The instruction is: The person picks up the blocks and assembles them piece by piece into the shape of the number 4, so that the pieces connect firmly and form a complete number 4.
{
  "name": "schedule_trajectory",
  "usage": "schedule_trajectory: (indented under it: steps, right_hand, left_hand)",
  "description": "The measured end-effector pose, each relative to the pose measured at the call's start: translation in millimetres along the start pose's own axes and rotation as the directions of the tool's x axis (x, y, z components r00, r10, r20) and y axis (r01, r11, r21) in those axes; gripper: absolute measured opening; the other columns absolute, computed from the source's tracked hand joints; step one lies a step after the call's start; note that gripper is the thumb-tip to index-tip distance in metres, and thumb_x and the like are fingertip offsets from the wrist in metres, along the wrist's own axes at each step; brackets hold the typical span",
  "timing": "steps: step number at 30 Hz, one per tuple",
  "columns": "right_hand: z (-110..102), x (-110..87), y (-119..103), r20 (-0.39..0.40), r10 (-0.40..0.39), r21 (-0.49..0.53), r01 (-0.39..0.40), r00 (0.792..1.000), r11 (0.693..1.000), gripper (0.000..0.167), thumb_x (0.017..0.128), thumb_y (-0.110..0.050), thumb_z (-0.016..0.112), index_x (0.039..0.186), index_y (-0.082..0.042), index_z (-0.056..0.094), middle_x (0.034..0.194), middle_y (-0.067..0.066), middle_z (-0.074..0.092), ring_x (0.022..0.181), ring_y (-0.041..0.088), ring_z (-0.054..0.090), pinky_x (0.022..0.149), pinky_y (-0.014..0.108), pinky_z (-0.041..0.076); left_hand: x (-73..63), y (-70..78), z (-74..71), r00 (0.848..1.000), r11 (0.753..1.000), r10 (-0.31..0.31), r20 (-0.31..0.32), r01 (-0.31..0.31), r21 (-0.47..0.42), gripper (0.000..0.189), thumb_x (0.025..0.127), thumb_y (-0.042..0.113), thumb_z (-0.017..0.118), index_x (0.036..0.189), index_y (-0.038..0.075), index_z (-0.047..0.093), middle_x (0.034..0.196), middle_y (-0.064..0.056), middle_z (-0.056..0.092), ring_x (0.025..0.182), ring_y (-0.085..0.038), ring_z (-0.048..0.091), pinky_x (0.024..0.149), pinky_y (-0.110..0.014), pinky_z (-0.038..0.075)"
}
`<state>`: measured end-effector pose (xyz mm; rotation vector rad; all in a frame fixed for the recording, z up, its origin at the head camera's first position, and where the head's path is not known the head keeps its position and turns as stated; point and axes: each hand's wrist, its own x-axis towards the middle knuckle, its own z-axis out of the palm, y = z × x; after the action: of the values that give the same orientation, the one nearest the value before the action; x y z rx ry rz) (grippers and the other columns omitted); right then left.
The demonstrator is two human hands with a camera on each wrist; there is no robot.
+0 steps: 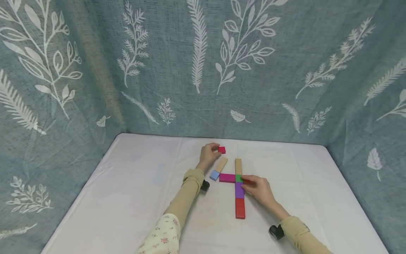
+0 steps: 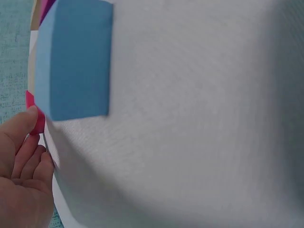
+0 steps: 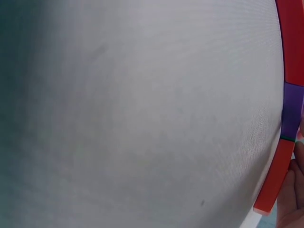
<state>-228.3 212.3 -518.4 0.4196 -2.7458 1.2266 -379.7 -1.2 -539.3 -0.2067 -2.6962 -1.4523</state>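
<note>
My left hand [image 1: 209,155] pinches a pinkish-red block [image 1: 221,150] near the table's far side; in the left wrist view the thumb of this hand [image 2: 21,166] lies against that block [image 2: 38,118]. My right hand [image 1: 259,190] holds a red block [image 1: 248,182] between thumb and finger, partly covering it. That block meets a small green block [image 1: 239,178] at the middle of a cross laid flat. Around the green block lie a magenta block [image 1: 227,178] to the left, a plain wooden block [image 1: 238,166] beyond, and a purple block [image 1: 239,190] nearer, followed by another red block [image 1: 240,208].
Left of the cross, a light blue block [image 1: 214,175] touches a slanted plain wooden block [image 1: 222,164]. Everything lies on a white-covered table [image 1: 127,197]. A teal curtain [image 1: 177,70] with white leaf prints hangs behind and along both sides.
</note>
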Motion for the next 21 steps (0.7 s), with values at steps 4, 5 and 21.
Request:
schedule_trajectory:
  steps: [4,5,21]
  right_hand:
    - [2,-0.1,-2,0.005,0.002,0.009,-0.002,1.0,1.0,0.034,0.077,-0.004,0.076,0.111,-0.003,0.07,0.108,0.013,0.071,0.103,0.028,0.066,0.088,0.04,0.054]
    - [3,-0.2,-3,0.007,0.001,0.007,-0.001,1.0,1.0,0.034,0.077,-0.004,0.076,0.111,-0.003,0.07,0.108,0.013,0.071,0.103,0.028,0.066,0.088,0.04,0.053]
    - [0,-0.8,0,-0.004,-0.011,-0.015,0.011,1.0,1.0,0.034,0.076,-0.005,0.077,0.11,-0.003,0.07,0.107,0.013,0.072,0.101,0.028,0.067,0.087,0.041,0.054]
  left_hand:
    - [-14.4,19.5,-10.3,0.998,0.999,-0.042,-0.039,0.043,0.026,0.031,0.079,-0.001,0.072,0.109,-0.003,0.068,0.108,-0.019,0.07,0.104,-0.031,0.065,0.093,-0.037,0.051]
    - [-16.7,20.9,-10.9,0.998,0.999,-0.039,-0.052,0.041,0.036,0.03,0.079,-0.001,0.071,0.109,-0.004,0.067,0.108,-0.019,0.07,0.103,-0.031,0.066,0.092,-0.037,0.051]
    - [-17.6,26.0,-20.6,1.0,0.994,0.003,-0.027,-0.006,-0.108,0.029,0.08,0.0,0.071,0.108,-0.001,0.069,0.111,-0.016,0.07,0.11,-0.029,0.063,0.095,-0.038,0.051]
